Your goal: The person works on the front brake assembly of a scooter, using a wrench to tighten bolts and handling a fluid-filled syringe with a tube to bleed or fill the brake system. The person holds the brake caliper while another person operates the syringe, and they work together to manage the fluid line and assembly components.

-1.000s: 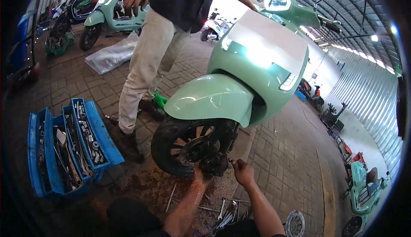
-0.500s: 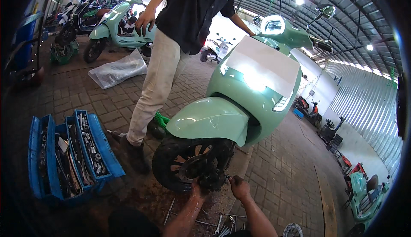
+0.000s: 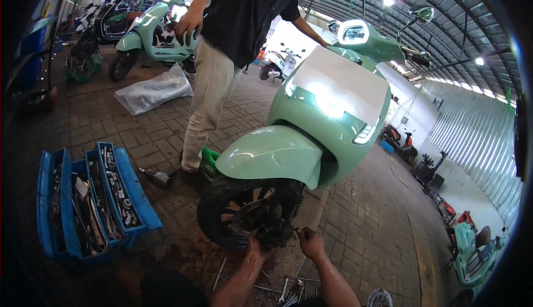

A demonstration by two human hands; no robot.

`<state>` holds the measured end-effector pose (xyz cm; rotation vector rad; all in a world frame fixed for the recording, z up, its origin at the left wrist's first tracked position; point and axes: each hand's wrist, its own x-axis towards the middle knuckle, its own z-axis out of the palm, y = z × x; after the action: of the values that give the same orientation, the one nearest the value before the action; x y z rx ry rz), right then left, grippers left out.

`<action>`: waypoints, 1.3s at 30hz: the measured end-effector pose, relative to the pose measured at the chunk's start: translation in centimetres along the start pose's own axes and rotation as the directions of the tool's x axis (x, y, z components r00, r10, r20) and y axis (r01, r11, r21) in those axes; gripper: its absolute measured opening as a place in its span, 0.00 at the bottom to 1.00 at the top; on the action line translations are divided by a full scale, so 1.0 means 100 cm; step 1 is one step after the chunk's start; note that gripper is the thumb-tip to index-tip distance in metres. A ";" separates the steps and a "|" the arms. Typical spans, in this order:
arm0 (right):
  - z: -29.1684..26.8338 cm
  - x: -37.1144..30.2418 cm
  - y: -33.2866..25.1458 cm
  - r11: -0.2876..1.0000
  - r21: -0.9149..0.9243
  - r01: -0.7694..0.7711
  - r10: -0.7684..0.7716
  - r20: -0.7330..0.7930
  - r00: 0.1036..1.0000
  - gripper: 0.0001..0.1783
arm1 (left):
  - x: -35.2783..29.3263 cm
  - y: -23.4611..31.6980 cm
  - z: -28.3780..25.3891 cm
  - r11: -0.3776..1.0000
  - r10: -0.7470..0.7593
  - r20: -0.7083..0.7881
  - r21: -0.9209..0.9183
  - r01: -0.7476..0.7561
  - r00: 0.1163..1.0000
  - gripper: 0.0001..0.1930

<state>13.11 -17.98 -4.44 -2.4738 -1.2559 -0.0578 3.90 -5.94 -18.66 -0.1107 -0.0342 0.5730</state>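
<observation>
Head view: two hands at the front wheel of a mint-green scooter.
Left hand reaches up to the hub, grip hidden, cannot tell; right hand curls closed, contents unclear. Loose wrenches lie below; open blue toolbox left; a standing person's leg beside the wheel.

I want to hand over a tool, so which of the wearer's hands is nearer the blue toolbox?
Left. The left hand is at the front wheel hub, on the side toward the blue toolbox; the right hand is beyond the hub, farther away.
</observation>
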 end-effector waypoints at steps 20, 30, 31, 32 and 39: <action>0.003 0.003 0.008 1.000 -0.012 -0.017 0.017 -0.014 1.000 0.22 | -0.006 -0.003 0.021 0.998 0.038 0.004 -0.059 -0.037 0.999 0.20; 0.002 0.003 0.009 1.000 -0.014 -0.024 0.023 -0.011 1.000 0.22 | -0.007 -0.004 0.023 0.999 0.037 0.008 -0.018 -0.037 0.999 0.21; 0.002 0.003 0.007 1.000 -0.014 -0.021 0.021 -0.009 1.000 0.22 | -0.008 -0.003 0.024 0.999 0.040 0.008 -0.019 -0.040 0.999 0.21; 0.000 0.002 0.004 1.000 -0.023 -0.022 0.022 -0.005 1.000 0.22 | -0.008 -0.002 0.024 0.999 0.035 -0.011 -0.035 -0.035 0.999 0.21; 0.001 0.002 0.004 0.999 -0.013 -0.044 0.044 0.008 0.999 0.21 | -0.002 -0.002 0.011 0.999 0.013 -0.020 -0.053 -0.014 1.000 0.22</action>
<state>13.54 -17.98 -4.61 -2.5140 -1.2075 -0.0438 3.76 -6.15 -17.57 -0.1678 -0.0298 0.5845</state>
